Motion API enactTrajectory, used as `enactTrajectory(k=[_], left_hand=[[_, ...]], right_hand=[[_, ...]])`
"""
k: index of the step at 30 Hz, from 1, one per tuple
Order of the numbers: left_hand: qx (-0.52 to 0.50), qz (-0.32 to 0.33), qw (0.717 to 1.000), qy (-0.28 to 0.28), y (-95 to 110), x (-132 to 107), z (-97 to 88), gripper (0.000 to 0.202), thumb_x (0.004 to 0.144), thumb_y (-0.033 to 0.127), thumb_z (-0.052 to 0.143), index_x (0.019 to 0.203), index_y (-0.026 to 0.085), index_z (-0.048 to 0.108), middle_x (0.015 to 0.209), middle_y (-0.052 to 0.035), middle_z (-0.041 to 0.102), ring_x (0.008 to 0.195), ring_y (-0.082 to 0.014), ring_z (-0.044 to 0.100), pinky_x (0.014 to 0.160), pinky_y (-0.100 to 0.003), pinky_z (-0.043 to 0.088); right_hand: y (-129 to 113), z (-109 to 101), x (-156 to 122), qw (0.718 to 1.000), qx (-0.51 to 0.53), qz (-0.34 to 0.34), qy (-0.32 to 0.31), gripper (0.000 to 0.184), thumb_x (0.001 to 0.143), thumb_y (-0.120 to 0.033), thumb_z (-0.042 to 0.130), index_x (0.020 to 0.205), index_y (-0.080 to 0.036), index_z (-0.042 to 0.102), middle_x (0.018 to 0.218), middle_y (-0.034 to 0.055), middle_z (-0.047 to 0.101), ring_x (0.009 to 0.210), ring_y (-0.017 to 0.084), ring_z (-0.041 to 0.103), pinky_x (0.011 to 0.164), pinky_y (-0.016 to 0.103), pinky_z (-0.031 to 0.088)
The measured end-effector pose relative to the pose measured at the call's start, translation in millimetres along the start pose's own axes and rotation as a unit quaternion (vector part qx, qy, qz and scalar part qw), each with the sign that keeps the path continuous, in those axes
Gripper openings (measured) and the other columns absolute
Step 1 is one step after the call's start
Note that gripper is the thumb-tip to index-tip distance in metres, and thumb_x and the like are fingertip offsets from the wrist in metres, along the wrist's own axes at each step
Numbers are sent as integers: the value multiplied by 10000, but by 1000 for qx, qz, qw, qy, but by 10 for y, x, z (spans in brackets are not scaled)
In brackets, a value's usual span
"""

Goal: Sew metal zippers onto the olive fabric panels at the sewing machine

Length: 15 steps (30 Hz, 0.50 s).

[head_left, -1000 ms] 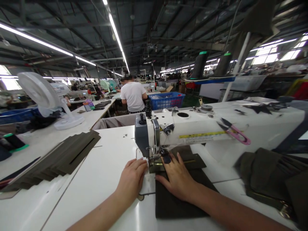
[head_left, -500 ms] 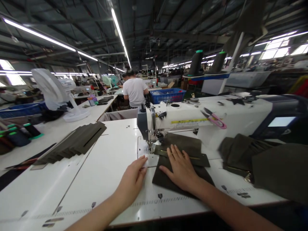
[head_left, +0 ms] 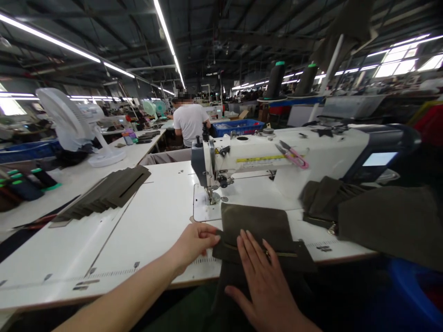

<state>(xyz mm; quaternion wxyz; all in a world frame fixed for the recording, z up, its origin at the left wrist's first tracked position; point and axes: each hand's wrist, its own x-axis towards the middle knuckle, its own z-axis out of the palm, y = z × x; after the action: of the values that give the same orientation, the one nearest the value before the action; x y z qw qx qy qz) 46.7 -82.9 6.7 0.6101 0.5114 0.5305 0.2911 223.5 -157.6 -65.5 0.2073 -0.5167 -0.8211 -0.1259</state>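
Note:
Between my hands a dark olive fabric panel (head_left: pixel 256 221) with a gold-toned zipper (head_left: pixel 287 254) lies over the table's front edge, its lower part hanging down. My left hand (head_left: pixel 195 242) pinches the left end of the zipper strip between thumb and fingers. Flat on the fabric rests my right hand (head_left: pixel 259 281), fingers stretched out across the zipper line. Just beyond, the white sewing machine (head_left: pixel 256 157) stands with its needle and presser foot (head_left: pixel 212 197) apart from the fabric.
Left on the table is a fanned stack of olive pieces (head_left: pixel 107 191). More olive fabric (head_left: pixel 387 221) is heaped at right. Pink-handled snips (head_left: pixel 294 156) lie against the machine arm. A white fan (head_left: pixel 69 120), thread spools (head_left: pixel 26 184) and a seated person (head_left: pixel 191 122) are farther off.
Both hands have drawn the fabric panel away from the presser foot toward me, over the table edge. My left hand now pinches its left end. The view has shifted slightly.

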Motion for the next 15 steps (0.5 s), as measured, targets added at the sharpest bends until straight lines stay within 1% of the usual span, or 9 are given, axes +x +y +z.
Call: enactTrajectory(k=[2, 5, 7, 9, 11, 12, 13, 14, 15], left_hand=[[19, -5, 1000, 15, -14, -21, 6, 266, 593, 243, 721, 802, 97, 645, 598, -5, 618, 483, -67, 471, 420, -162, 335], [3, -18, 1000, 7, -33, -62, -1, 271, 579, 267, 722, 777, 101, 640, 611, -12, 620, 533, -85, 510, 458, -170, 380], [-15, -24, 1000, 2, -62, -94, -1, 293, 573, 294, 730, 771, 105, 625, 600, -5, 604, 543, -95, 522, 476, -183, 410], [-23, -26, 999, 16, -117, -142, 15, 322, 589, 329, 726, 793, 112, 606, 560, 19, 564, 504, -94, 503, 460, -197, 421], [-4, -16, 999, 41, -190, -215, 40, 328, 618, 332, 712, 834, 116, 593, 526, 45, 522, 449, -84, 463, 423, -196, 402], [16, -5, 998, 53, -226, -256, 45, 320, 617, 298, 715, 853, 119, 594, 525, 50, 519, 434, -80, 452, 408, -189, 383], [47, 14, 997, 62, -258, -296, 32, 281, 624, 257, 712, 845, 118, 607, 549, 37, 545, 447, -83, 472, 421, -188, 383], [89, 53, 992, 75, -281, -332, -6, 227, 616, 203, 715, 806, 116, 628, 594, 17, 582, 489, -91, 511, 456, -188, 400], [107, 66, 986, 112, -293, -368, -80, 212, 589, 174, 735, 773, 122, 643, 617, 8, 602, 515, -102, 532, 469, -191, 404]], right_hand=[[-33, -38, -15, 1000, 1, -2, -5, 752, 824, -539, 410, 1364, -41, 251, 1404, 189, 276, 1307, 317, 196, 1017, 513, 153], [-68, -77, -21, 1000, -3, -4, -12, 738, 827, -516, 416, 1372, -53, 231, 1407, 179, 276, 1309, 308, 194, 1027, 507, 120], [-90, -80, -19, 1000, -9, -13, -4, 737, 827, -514, 410, 1372, -52, 228, 1400, 182, 292, 1303, 311, 211, 1024, 509, 113], [-121, -52, -23, 999, -16, -31, 19, 757, 825, -529, 395, 1373, -38, 215, 1378, 198, 325, 1284, 323, 253, 1010, 519, 121], [-159, 17, -40, 996, -17, -65, 52, 782, 825, -552, 369, 1382, -36, 185, 1339, 208, 385, 1240, 331, 333, 986, 524, 152], [-179, 72, -49, 993, -15, -89, 69, 788, 825, -563, 355, 1390, -47, 168, 1316, 204, 419, 1208, 329, 379, 972, 520, 174], [-198, 141, -53, 989, -11, -117, 91, 784, 828, -572, 338, 1399, -66, 153, 1289, 195, 455, 1167, 321, 429, 957, 507, 202], [-217, 225, -49, 984, -5, -141, 107, 774, 832, -575, 329, 1407, -92, 144, 1272, 179, 480, 1133, 311, 465, 944, 490, 228], [-236, 320, -34, 979, 3, -161, 125, 754, 835, -570, 329, 1412, -120, 148, 1266, 165, 490, 1108, 306, 488, 930, 475, 253]])
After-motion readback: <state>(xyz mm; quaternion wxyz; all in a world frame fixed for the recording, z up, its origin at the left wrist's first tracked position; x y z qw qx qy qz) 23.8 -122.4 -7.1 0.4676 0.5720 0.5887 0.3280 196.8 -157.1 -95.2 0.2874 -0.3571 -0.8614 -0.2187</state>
